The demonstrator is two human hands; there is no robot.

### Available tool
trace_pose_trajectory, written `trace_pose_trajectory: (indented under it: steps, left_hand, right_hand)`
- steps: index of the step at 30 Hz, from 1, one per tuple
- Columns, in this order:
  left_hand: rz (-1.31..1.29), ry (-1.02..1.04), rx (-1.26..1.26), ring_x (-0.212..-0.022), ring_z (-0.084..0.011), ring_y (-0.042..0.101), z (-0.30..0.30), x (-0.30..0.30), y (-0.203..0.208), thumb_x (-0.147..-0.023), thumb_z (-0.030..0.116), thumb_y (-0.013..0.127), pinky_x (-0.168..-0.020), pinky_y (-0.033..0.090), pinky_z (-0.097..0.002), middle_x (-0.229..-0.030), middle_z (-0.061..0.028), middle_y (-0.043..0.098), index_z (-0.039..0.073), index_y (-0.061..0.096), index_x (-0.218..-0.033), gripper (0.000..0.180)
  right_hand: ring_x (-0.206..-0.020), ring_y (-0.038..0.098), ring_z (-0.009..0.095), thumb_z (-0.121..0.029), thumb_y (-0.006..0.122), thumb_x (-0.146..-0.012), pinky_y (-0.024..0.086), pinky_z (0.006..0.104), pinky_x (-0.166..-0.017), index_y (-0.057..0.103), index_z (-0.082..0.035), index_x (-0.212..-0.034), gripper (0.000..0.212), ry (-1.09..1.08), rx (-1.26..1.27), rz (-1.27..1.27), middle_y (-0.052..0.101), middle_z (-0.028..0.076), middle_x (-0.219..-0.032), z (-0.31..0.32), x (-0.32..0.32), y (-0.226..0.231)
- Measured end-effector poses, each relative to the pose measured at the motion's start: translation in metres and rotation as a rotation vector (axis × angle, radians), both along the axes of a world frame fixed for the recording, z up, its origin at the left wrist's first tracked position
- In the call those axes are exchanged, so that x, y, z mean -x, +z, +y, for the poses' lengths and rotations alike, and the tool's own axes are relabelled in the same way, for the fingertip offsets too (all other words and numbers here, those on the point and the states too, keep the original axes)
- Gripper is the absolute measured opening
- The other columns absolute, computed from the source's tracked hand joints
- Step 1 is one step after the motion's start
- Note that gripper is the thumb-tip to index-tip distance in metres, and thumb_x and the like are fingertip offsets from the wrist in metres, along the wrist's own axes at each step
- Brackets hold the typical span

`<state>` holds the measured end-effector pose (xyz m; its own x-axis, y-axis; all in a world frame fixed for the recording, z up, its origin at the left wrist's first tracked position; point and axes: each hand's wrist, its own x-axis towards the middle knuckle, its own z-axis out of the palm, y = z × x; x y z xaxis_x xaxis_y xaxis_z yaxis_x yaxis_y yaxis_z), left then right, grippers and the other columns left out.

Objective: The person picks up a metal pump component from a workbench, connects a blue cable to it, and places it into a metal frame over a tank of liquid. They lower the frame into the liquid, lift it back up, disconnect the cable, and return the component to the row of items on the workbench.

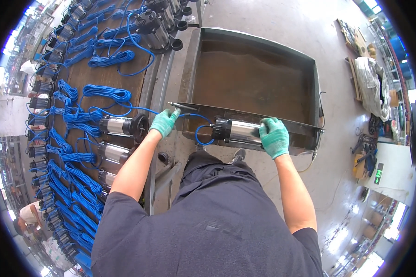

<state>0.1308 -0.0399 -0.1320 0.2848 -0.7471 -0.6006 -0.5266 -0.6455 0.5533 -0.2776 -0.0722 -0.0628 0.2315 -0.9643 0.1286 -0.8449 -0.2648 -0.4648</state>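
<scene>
My right hand (275, 137), in a green glove, is closed on the right end of a steel submersible pump (245, 131) with a black left end. The pump lies on its side along the near edge of a metal water tank (187, 87). A blue cable (201, 138) loops from the pump's left end toward my left hand (165, 122). That gloved hand is closed on the cable, its grip partly hidden. Just beyond its fingertips, a slim metal bar (184, 106) sits at the tank's left corner.
On my left, a long brown bench (108, 76) carries several steel pumps (114, 151) and many coiled blue cables (107, 92). Larger pumps (152, 32) stand at its far end. Wrapped goods (372, 85) lie on the floor to the right. Another person (30, 214) is at far left.
</scene>
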Motion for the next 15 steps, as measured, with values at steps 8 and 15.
trace_pose_trajectory:
  steps: [8, 15]
  left_hand:
    - [-0.245, -0.172, 0.178, -0.078, -0.0293, 0.074, 0.046, -0.01, 0.023, -0.096, 0.039, 0.068, -0.067, 0.057, -0.0399, -0.093, -0.0202, 0.075, 0.003, 0.066, -0.124, 0.046]
    - [-0.091, -0.35, 0.566, -0.105, -0.0368, 0.068, 0.028, 0.087, 0.047, -0.084, 0.028, 0.079, -0.092, 0.055, -0.0432, -0.115, -0.0195, 0.07, 0.008, 0.068, -0.125, 0.047]
  right_hand:
    - [-0.087, 0.069, 0.022, -0.02, 0.065, -0.098, 0.054, 0.0333, -0.08, 0.072, -0.003, -0.102, 0.019, -0.237, -0.2, -0.536, 0.073, 0.008, -0.098, -0.006, 0.013, -0.006]
    - [-0.1, 0.066, 0.042, -0.038, 0.066, -0.098, 0.053, 0.0432, -0.086, 0.069, 0.0, -0.106, 0.039, -0.294, -0.287, 0.015, 0.07, 0.025, -0.104, -0.019, 0.119, -0.027]
